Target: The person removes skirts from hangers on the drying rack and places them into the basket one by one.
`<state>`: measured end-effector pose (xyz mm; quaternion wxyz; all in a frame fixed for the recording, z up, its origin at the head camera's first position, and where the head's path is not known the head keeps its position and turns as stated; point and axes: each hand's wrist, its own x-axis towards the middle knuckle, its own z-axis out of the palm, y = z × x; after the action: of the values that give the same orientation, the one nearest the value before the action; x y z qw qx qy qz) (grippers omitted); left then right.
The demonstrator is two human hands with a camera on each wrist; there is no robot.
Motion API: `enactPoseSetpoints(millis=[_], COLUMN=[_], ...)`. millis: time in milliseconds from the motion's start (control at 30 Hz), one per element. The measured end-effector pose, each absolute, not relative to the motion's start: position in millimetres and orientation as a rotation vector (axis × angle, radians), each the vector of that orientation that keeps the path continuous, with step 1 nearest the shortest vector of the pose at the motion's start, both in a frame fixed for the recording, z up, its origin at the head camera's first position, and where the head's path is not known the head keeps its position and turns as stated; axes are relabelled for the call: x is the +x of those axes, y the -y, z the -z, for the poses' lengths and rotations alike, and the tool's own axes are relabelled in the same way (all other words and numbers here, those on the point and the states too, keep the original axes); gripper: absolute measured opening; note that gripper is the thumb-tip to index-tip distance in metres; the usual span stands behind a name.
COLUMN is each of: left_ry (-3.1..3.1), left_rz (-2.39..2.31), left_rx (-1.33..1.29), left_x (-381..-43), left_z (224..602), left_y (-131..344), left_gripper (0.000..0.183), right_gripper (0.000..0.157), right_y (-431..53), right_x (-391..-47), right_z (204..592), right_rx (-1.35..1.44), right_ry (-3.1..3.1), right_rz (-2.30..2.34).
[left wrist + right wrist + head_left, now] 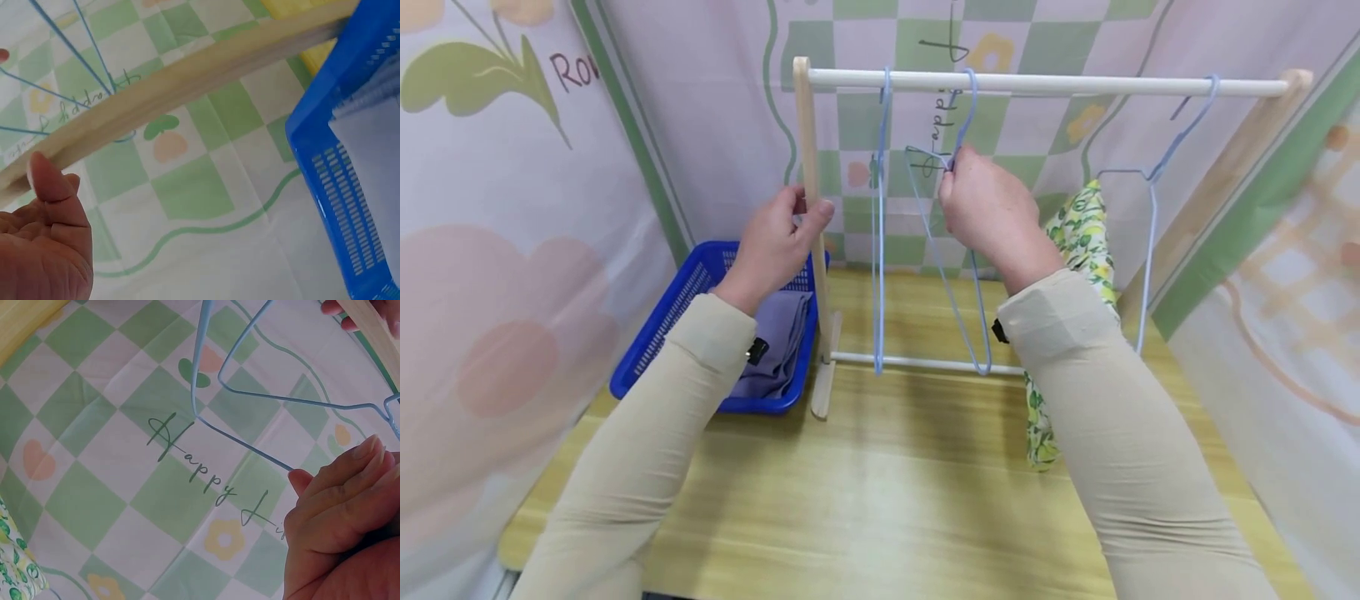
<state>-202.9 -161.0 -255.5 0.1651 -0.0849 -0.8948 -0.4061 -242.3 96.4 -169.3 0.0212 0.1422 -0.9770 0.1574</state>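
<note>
Fingers of the right hand (992, 204) are bent and pressed close together, pinching a light-blue wire hanger (973, 104) just below its hook, which sits over the white top rail (1075, 83) of the rack. Its two lower corners hang free, slanting below the hand.

Over by the wooden post (810, 142), the left hand (775, 246) has its fingers loosely bent, with the thumb held away from them and crossing in front of the wood; whether it actually presses on the post, I cannot tell.

Between the two hands hangs a second blue hanger (880, 250), untouched. Near the right forearm, a third hanger (1152, 258) carries a lemon-print cloth (1088, 237). Left of the post stands a blue basket (658, 333) with folded greyish-purple cloth (778, 337) inside.

As for writing, the checked backdrop (165, 494) reads "Happy" in green script, then "Li" before the right hand covers the rest. On the left-hand curtain (572, 183) I make out "Ro", the next letter cut off at the edge.
</note>
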Motion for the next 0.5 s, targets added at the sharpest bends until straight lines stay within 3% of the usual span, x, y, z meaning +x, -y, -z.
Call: enactPoseSetpoints(millis=[500], left_ry=[2.544], left_rz=[1.108], left_rx=[-0.138], left_x=[-213.4], left_z=[264.4], left_y=[148.2], left_gripper=[0.046], right_gripper=[0.051], right_y=[-91.7], right_x=[-241.3], right_z=[170.3], right_rx=[0.446], right_ry=[3.015], right_rz=[-0.495])
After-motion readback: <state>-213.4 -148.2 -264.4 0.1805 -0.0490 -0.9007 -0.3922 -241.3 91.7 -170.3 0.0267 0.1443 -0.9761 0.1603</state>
